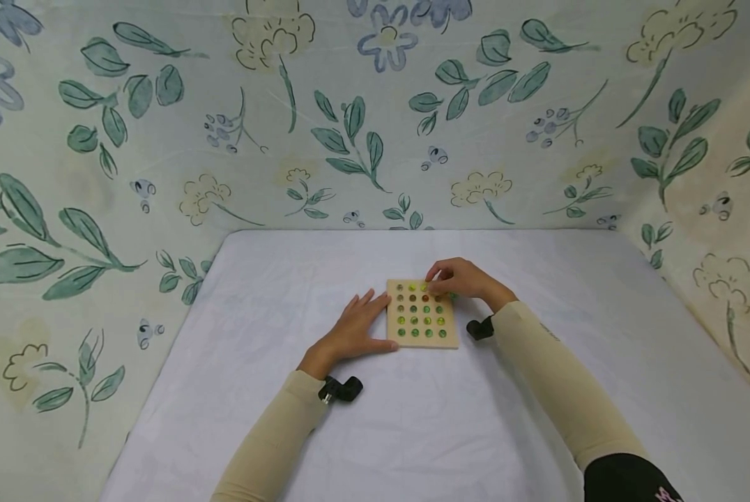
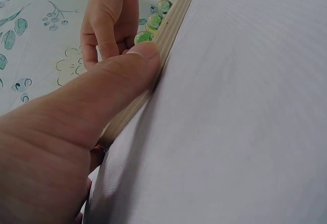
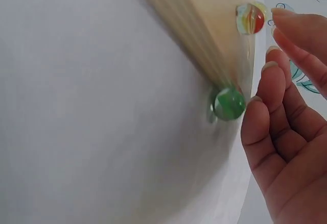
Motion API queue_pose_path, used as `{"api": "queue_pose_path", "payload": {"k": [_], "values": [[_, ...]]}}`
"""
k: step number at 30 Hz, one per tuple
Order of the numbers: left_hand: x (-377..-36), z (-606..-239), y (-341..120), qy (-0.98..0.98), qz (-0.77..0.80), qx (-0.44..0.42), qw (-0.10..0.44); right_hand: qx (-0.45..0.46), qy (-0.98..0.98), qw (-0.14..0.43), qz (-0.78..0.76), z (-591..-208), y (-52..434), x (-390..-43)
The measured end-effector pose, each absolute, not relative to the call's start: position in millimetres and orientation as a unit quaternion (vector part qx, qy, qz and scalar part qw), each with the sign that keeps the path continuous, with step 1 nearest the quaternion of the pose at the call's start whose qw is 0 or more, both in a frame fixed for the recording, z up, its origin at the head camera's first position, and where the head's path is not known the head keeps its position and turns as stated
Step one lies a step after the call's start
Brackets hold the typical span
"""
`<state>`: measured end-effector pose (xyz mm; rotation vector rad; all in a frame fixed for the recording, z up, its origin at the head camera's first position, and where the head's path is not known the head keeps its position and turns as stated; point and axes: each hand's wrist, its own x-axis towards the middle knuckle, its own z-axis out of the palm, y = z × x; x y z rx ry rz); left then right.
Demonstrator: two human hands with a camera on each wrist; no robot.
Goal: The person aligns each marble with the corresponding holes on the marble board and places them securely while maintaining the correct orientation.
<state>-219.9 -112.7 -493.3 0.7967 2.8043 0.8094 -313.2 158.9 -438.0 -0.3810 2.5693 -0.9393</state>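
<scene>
A square wooden board (image 1: 392, 341) lies flat with rows of glass marbles, including a green marble (image 2: 143, 38) and a red-and-yellow marble (image 3: 251, 19). My left hand (image 1: 353, 331) rests along the board's left side, fingers spread, thumb stretched along the near edge by the corner. Over the far right corner, my right hand (image 1: 465, 277) has its thumb and fingertips close together among the top-row marbles. Whether anything is pinched between them cannot be made out. Close to its fingers, another green marble (image 3: 229, 103) sits beside the board's edge.
A white cloth (image 1: 274, 279) covers the table around the board. Behind and beside the table hangs a floral fabric (image 1: 350, 139). A small black wrist camera (image 1: 348, 389) is strapped on the left wrist and another black camera (image 1: 480, 328) on the right.
</scene>
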Motion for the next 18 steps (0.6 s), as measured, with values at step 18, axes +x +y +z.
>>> {"api": "queue_pose_path", "payload": {"k": [18], "values": [[-219, -494, -110, 0.927, 0.268, 0.254, 0.061, -0.133, 0.923, 0.160, -0.325, -432, 195, -298]]}}
